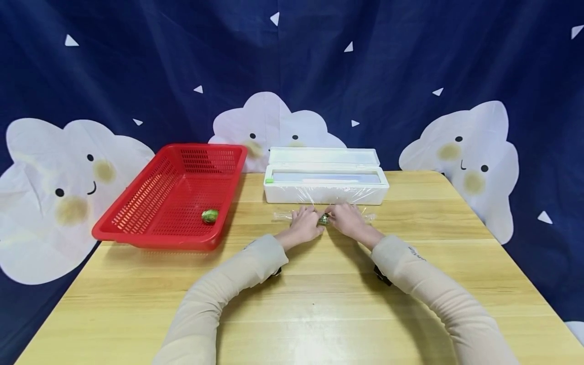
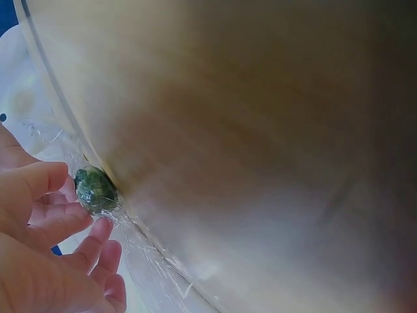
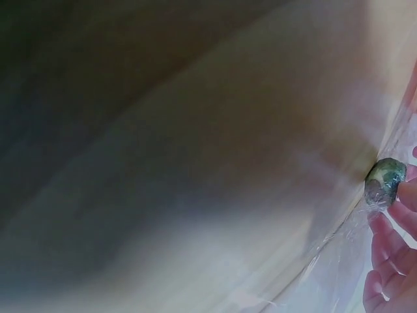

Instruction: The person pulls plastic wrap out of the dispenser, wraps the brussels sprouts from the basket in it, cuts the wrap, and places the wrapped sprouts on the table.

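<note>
A small round green vegetable [image 1: 324, 219], like a Brussels sprout, lies in clear cling film [image 1: 282, 216] on the table in front of the white box. My left hand [image 1: 304, 223] is at its left side, with bent fingers and thumb at the vegetable and film. From the other side, my right hand [image 1: 347, 219] pinches at it in the same way. In the left wrist view, shiny film covers the vegetable [image 2: 96, 190] between the fingertips. The right wrist view shows the wrapped vegetable [image 3: 385, 182] against the right fingers.
The long white cling film box [image 1: 315, 194] stands behind my hands, lid raised, with film drawn over its front and a green tab at its left. On the left sits a red slotted basket [image 1: 164, 242] holding another small green vegetable [image 1: 210, 216]. A dark blue cloud-print curtain hangs behind.
</note>
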Motion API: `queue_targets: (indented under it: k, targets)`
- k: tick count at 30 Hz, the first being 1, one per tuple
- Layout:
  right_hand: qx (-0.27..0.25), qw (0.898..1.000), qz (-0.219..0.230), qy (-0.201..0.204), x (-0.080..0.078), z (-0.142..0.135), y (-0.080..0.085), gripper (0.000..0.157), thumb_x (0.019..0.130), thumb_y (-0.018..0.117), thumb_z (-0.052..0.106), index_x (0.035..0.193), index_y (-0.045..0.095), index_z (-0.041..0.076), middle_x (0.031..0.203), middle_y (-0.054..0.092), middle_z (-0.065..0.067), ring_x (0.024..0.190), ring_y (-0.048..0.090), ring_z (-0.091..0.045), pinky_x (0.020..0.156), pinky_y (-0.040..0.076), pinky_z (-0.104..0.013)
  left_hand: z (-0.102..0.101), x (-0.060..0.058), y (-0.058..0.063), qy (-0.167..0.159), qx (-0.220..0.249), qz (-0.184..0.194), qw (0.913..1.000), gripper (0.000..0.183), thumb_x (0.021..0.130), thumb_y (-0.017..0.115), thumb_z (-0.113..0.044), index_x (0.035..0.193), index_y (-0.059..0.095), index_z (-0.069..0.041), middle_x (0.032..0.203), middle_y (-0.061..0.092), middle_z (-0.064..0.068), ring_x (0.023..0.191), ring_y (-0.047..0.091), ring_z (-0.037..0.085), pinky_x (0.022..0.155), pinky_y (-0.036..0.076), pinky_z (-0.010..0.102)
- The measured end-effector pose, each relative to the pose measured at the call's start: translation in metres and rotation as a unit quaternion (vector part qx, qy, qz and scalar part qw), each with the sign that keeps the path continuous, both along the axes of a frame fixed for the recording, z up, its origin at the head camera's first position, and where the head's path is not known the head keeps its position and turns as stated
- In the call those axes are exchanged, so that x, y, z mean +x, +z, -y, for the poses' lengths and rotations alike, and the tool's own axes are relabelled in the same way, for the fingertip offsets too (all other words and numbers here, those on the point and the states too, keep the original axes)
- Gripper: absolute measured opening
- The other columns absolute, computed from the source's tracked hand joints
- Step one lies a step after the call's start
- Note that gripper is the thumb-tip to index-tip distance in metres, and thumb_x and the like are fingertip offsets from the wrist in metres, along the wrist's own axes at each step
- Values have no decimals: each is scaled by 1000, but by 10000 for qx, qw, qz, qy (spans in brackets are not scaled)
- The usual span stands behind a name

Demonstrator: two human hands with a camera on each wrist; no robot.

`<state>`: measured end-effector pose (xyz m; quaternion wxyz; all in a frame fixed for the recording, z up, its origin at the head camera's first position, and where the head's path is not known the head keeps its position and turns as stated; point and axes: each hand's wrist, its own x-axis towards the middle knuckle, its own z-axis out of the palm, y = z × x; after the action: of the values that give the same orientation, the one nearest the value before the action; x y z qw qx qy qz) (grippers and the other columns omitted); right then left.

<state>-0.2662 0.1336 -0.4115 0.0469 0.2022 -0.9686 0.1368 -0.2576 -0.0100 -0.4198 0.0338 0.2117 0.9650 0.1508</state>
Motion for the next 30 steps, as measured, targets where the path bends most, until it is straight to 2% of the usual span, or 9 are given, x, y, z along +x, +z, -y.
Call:
queue_targets:
  k: [4,8,13,16,19,21,24,27,30]
  targets:
    - [-42,9999,-3,96,-3,4,1,23,82,65,12,103,67,5,91,68,-11,83,61,-28,73,46,-46,7,-5,3,233,353,-97,9991,50,83,63,-23,130,51,-13,126,51,8,111,41,26,83,31,39]
    - [-174,9996,-157,178,-9,6,6,24,85,63,17,103,66,2,88,66,-13,85,59,-31,72,47,-46,20,-14,16,853,1223,-778,9858,51,81,67,-20,129,52,-15,121,50,10,110,40,26,86,31,40]
    - [-526,9978,-366,156,-24,11,21,28,88,60,23,106,65,2,86,62,-13,83,56,-30,73,45,-45,41,-35,38,2216,2443,-1674,9291,66,75,74,-26,133,44,-23,117,42,12,104,35,26,85,29,41]
    - [-656,9970,-369,168,-37,17,34,29,90,57,23,109,64,2,84,60,-11,81,54,-27,70,44,-43,54,-49,44,3007,3018,-1609,8903,74,71,77,-29,134,41,-24,121,36,14,108,31,28,86,28,42]
    - [-806,9961,-218,269,-49,27,45,29,91,56,21,112,63,3,85,58,-13,80,53,-27,69,44,-41,66,-59,40,3525,3312,-1232,8665,71,67,80,-28,130,46,-24,123,35,14,111,28,30,87,29,44]
    - [-890,9954,-104,349,-55,36,50,29,91,55,20,114,62,4,88,58,-13,82,53,-27,71,44,-41,72,-62,34,3712,3277,-940,8637,68,66,81,-27,126,50,-25,124,35,14,111,29,31,86,31,44]
    - [-1019,9937,51,468,-62,51,53,31,91,55,21,117,60,5,89,56,-14,83,52,-27,72,43,-41,77,-62,23,3689,3172,-649,8712,67,65,81,-26,126,51,-25,124,37,15,112,29,32,85,33,44]
    - [-1000,9934,132,539,-68,66,52,34,91,55,24,120,59,7,89,55,-13,81,50,-25,69,41,-38,79,-62,16,3556,3089,-625,8799,67,66,81,-28,127,52,-23,124,38,16,114,29,32,86,35,45]
    - [-1008,9929,154,612,-71,80,49,36,90,56,27,122,58,9,89,54,-12,78,49,-24,66,40,-35,82,-61,12,3472,3142,-785,8801,65,66,81,-26,125,55,-20,123,39,17,114,28,33,87,34,46]
